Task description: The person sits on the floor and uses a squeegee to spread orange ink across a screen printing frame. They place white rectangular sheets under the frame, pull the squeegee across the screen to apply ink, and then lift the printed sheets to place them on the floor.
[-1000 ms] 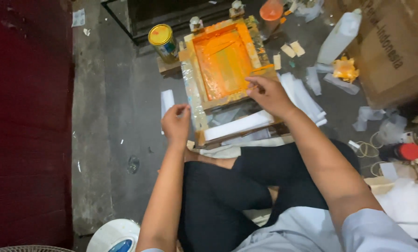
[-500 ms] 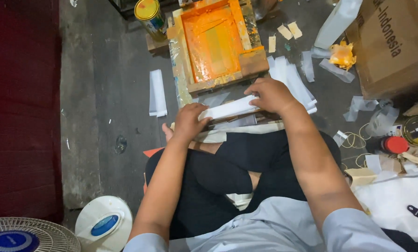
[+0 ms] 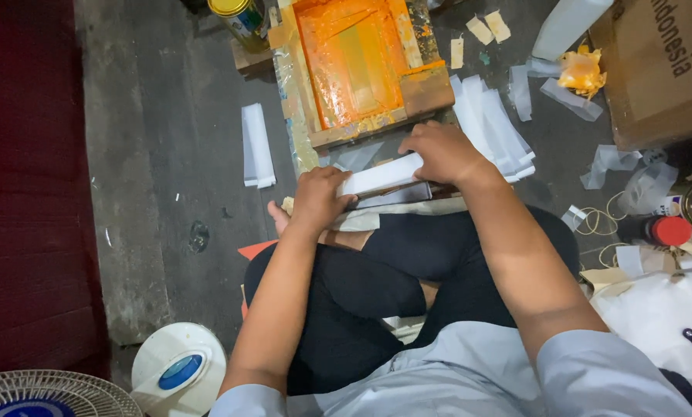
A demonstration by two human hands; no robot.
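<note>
Gripping a white paper strip (image 3: 380, 174) at either end, left hand (image 3: 320, 199) and right hand (image 3: 441, 152) keep it crosswise, its right end seemingly tilted slightly toward the orange-inked frame (image 3: 356, 66) beyond the fingertips.

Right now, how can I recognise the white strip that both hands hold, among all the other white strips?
Start at the orange-stained wooden frame on the grey floor. Just below its near edge, above the crossed legs, lies the white strip. The left hand and right hand grip its ends; the other strips lie loose to the sides.
</note>
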